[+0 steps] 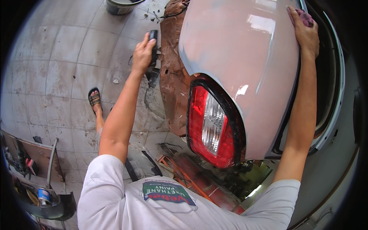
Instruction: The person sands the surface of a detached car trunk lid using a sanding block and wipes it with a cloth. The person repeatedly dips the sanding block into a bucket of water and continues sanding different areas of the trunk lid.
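Note:
My left hand is closed around a long black block, held beside the car's bare brown metal edge. Whether the block touches that edge I cannot tell. At the upper right, my right hand grips a crumpled dark pink cloth on the rim of the body panel. The car's rear panel lies between my arms, dull pinkish with grey-blue patches and wet-looking shiny spots. Below the panel sits a red and clear tail light with a black surround.
A dark bucket stands on the tiled floor at the top. Dirt and small scraps lie near the car. At lower left is a cart with tools and a blue can. My sandalled foot is left of the car.

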The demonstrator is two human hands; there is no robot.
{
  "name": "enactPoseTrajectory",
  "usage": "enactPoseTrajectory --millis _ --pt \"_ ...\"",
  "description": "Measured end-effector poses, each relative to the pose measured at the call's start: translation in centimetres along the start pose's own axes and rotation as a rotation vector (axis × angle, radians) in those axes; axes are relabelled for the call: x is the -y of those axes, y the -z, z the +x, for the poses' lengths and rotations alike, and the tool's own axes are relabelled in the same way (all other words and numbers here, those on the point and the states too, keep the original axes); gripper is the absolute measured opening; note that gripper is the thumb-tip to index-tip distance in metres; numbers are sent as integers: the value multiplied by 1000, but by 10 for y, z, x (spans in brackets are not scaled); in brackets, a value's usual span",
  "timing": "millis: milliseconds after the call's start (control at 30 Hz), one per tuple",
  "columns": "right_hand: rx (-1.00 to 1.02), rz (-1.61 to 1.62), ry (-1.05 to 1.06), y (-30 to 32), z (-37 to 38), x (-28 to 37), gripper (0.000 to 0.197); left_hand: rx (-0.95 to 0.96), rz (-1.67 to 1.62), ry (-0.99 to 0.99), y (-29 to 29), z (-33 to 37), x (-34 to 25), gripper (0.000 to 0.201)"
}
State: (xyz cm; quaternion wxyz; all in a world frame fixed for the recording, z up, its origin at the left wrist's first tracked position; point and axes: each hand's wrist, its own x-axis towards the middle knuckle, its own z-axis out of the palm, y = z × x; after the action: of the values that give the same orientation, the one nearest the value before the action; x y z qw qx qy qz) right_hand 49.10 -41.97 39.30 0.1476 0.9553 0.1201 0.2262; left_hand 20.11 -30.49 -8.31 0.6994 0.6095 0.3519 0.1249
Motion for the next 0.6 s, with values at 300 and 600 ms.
enactPoseTrajectory --millis 300,600 --pt "-290 -83 124 -6 -31 19 69 87 -364 677 105 -106 66 62" --pt "-27 249 632 35 -113 -52 53 262 -187 730 250 -130 54 63"
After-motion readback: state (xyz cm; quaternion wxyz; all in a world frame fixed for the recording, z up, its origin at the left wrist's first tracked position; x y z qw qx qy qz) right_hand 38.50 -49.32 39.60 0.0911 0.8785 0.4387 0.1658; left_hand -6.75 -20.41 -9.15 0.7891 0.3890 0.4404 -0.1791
